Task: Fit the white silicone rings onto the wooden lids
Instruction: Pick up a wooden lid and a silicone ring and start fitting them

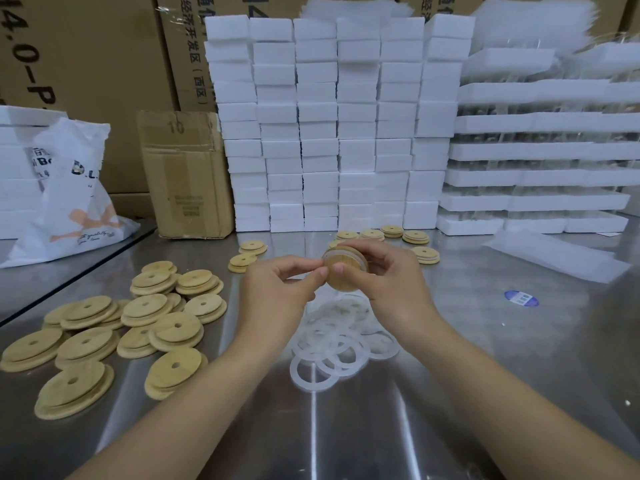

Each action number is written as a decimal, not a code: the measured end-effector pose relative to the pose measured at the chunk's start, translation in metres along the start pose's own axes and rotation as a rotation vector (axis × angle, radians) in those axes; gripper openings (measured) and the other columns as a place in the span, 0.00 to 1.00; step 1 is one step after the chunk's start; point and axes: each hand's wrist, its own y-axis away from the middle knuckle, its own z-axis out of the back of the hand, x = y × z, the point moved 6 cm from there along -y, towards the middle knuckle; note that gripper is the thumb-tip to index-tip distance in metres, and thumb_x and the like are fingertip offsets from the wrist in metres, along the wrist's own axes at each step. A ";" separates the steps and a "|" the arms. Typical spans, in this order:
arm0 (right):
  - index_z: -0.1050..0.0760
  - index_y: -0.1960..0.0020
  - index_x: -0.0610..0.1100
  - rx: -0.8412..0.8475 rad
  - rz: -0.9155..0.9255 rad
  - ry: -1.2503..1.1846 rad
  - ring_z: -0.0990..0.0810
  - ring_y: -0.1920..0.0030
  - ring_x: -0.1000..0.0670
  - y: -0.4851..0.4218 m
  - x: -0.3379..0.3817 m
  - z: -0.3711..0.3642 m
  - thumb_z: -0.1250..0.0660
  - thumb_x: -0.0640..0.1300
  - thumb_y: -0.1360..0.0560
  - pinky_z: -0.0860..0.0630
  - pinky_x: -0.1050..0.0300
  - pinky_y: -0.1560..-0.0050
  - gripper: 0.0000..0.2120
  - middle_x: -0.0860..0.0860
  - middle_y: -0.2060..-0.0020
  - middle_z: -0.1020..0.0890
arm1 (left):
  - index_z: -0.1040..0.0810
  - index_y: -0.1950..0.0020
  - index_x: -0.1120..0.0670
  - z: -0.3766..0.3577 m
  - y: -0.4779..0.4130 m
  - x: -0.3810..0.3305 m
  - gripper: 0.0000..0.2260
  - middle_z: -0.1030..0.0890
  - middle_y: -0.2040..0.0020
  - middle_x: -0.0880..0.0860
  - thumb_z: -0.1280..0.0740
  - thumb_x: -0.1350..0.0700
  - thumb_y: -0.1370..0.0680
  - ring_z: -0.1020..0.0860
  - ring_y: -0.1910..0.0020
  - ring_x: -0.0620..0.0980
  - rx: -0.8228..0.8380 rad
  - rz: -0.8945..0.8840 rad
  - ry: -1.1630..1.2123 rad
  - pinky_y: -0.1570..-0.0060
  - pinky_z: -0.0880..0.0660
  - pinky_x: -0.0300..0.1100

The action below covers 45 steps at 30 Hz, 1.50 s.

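Wooden lid is up off the counter, centre of the scene, held on edge between both hands. The left hand pinches its left rim with thumb and forefinger. The right hand is curled round the right side, thumb on the face. A white silicone ring shows along the top rim, and we can't tell if it's seated all the way round.

That's the risk as we see it: ease off one side too soon and the stretched ring could roll or spring off. A twisted ring would sit proud. If the lid slips, it lands in the loose rings directly below and scatters them.

For room, we've got bare steel near us and to the right. On the left the bare lids crowd close to a dark seam in the counter. On the far side, the done lids sit tight against the foam block wall, so little space there.
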 end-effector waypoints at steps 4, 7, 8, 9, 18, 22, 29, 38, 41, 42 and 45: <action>0.13 0.47 0.51 0.023 0.021 0.007 0.13 0.49 0.51 -0.001 0.003 0.001 0.20 0.39 0.26 0.17 0.55 0.44 0.11 0.53 0.52 0.11 | 0.12 0.46 0.45 -0.002 0.000 -0.005 0.09 0.11 0.50 0.40 0.20 0.56 0.23 0.12 0.54 0.43 0.028 -0.043 -0.056 0.52 0.16 0.44; 0.13 0.48 0.52 0.025 0.040 0.014 0.13 0.50 0.53 0.000 0.004 0.002 0.20 0.39 0.27 0.18 0.61 0.46 0.11 0.55 0.52 0.11 | 0.12 0.42 0.43 -0.005 0.002 -0.009 0.12 0.12 0.47 0.37 0.21 0.57 0.22 0.13 0.50 0.41 0.054 -0.095 -0.086 0.48 0.18 0.39; 0.13 0.47 0.51 0.022 0.044 0.024 0.13 0.50 0.53 0.000 0.004 0.002 0.20 0.39 0.27 0.18 0.62 0.46 0.11 0.55 0.52 0.11 | 0.11 0.43 0.43 -0.004 0.002 -0.010 0.11 0.12 0.48 0.37 0.21 0.57 0.22 0.13 0.50 0.40 0.042 -0.113 -0.095 0.48 0.18 0.37; 0.13 0.47 0.51 0.022 0.049 0.036 0.13 0.49 0.53 0.000 0.004 0.001 0.20 0.40 0.27 0.19 0.62 0.46 0.11 0.56 0.52 0.11 | 0.11 0.45 0.43 -0.002 0.002 -0.012 0.10 0.12 0.50 0.37 0.21 0.57 0.22 0.13 0.50 0.39 0.025 -0.132 -0.100 0.48 0.19 0.35; 0.13 0.47 0.52 0.032 0.063 0.086 0.14 0.48 0.54 0.002 0.003 -0.001 0.19 0.43 0.27 0.19 0.59 0.43 0.11 0.57 0.52 0.11 | 0.13 0.53 0.49 -0.001 -0.003 -0.012 0.06 0.13 0.58 0.42 0.21 0.59 0.23 0.16 0.55 0.40 0.021 -0.144 -0.189 0.51 0.23 0.30; 0.13 0.45 0.50 0.041 0.050 0.126 0.14 0.47 0.54 0.003 -0.001 -0.003 0.19 0.44 0.28 0.19 0.57 0.41 0.12 0.57 0.51 0.11 | 0.16 0.53 0.47 -0.003 -0.007 -0.003 0.04 0.15 0.52 0.45 0.22 0.54 0.22 0.17 0.50 0.42 0.076 -0.066 -0.304 0.49 0.22 0.36; 0.13 0.44 0.49 0.037 0.009 0.100 0.13 0.46 0.54 0.003 -0.011 -0.004 0.19 0.42 0.28 0.19 0.57 0.40 0.14 0.57 0.51 0.11 | 0.16 0.56 0.47 0.000 -0.012 0.009 0.05 0.13 0.60 0.44 0.21 0.50 0.23 0.15 0.60 0.43 0.126 0.048 -0.313 0.60 0.21 0.38; 0.14 0.41 0.45 0.009 -0.080 -0.006 0.12 0.46 0.51 0.003 -0.018 -0.002 0.20 0.38 0.27 0.16 0.52 0.40 0.15 0.52 0.50 0.10 | 0.15 0.56 0.47 0.000 -0.012 0.011 0.06 0.13 0.61 0.46 0.20 0.51 0.24 0.15 0.61 0.45 0.136 0.076 -0.291 0.62 0.22 0.40; 0.14 0.41 0.44 0.004 -0.089 -0.013 0.12 0.46 0.51 0.004 -0.018 -0.002 0.20 0.38 0.27 0.17 0.50 0.39 0.15 0.51 0.50 0.11 | 0.15 0.56 0.47 0.000 -0.013 0.010 0.06 0.13 0.61 0.47 0.20 0.52 0.24 0.15 0.61 0.47 0.127 0.065 -0.287 0.61 0.21 0.40; 0.14 0.41 0.44 0.004 -0.090 -0.011 0.12 0.46 0.50 0.004 -0.017 -0.002 0.20 0.38 0.27 0.17 0.49 0.39 0.15 0.51 0.50 0.11 | 0.15 0.56 0.48 0.000 -0.013 0.010 0.06 0.13 0.61 0.47 0.20 0.52 0.24 0.15 0.60 0.49 0.126 0.066 -0.280 0.59 0.20 0.42; 0.14 0.41 0.44 -0.006 -0.105 -0.023 0.12 0.46 0.50 0.005 -0.018 -0.001 0.20 0.38 0.27 0.16 0.50 0.40 0.15 0.51 0.50 0.10 | 0.15 0.54 0.50 -0.001 -0.013 0.013 0.06 0.13 0.60 0.51 0.19 0.52 0.24 0.16 0.61 0.48 0.139 0.101 -0.226 0.58 0.19 0.44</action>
